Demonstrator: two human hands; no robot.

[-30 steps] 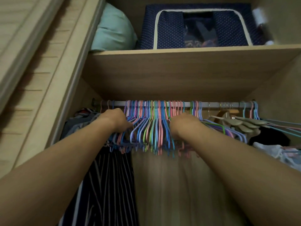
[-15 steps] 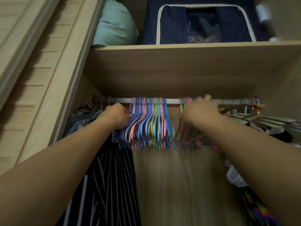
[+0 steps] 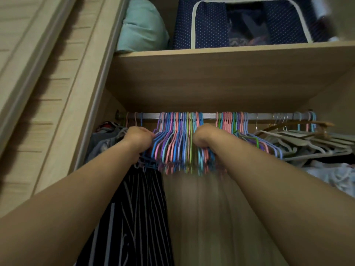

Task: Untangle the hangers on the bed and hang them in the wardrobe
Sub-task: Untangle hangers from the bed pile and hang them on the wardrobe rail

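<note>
Hangers (image 3: 178, 139) in pink, blue, purple and green crowd the middle of the wardrobe rail (image 3: 211, 116), packed tight between two hands. The left hand (image 3: 138, 138) grips the left edge of the bunch, fingers curled into the wires; the right hand (image 3: 204, 136) clutches the right edge, its fingers wrapped round several hangers low down. A second small cluster (image 3: 233, 122) hangs just right of the right hand. Pale hangers (image 3: 299, 140) lie further right. A striped garment (image 3: 138, 208) hangs below left. On the shelf (image 3: 230, 60) above sit a dotted navy box (image 3: 207, 24) and a teal cushion (image 3: 142, 25).
</note>
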